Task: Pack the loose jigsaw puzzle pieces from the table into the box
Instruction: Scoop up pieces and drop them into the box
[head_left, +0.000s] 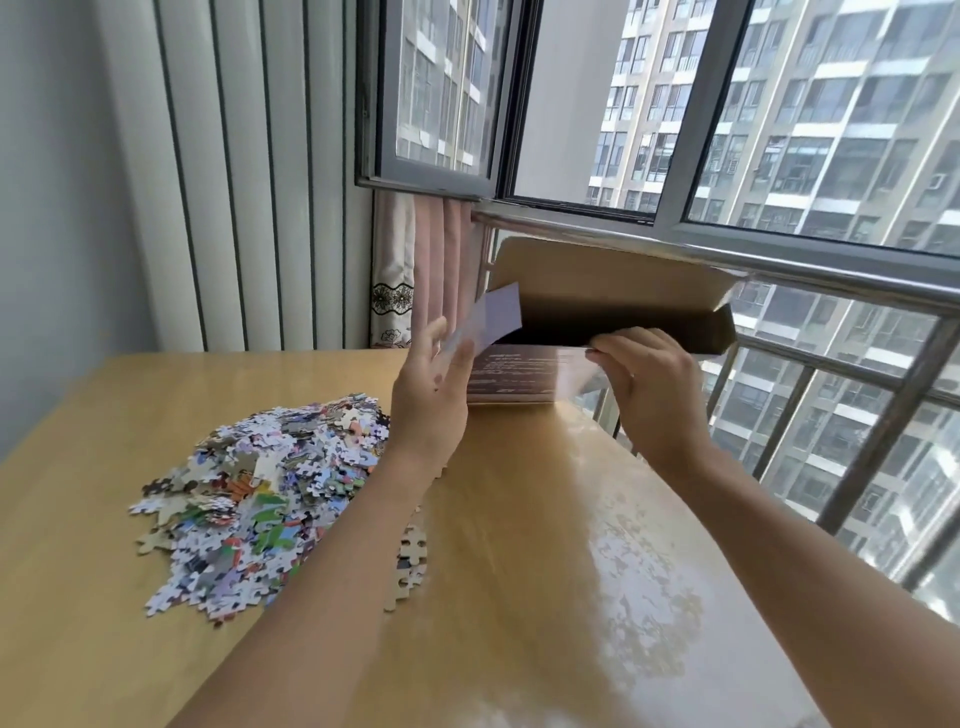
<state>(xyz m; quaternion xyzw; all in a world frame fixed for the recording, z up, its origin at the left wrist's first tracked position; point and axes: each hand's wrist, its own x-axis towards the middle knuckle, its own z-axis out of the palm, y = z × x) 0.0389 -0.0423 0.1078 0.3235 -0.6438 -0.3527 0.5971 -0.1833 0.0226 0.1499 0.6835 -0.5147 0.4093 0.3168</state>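
Observation:
A heap of loose, colourful jigsaw pieces (265, 499) lies on the wooden table (519, 545) at the left, partly hidden by my left forearm. The brown cardboard box (613, 301) stands at the table's far edge, its lid raised and the dark inside showing. My left hand (431, 395) holds up a pale side flap (493, 317) at the box's left end. My right hand (654, 384) grips the front edge of the box near its middle. The box's printed front panel (514, 374) faces me below the opening.
A metal railing (779, 265) and a window with an open sash run along the table's far and right side. A pink curtain (431, 270) hangs behind the box at left. Grey vertical blinds cover the left wall.

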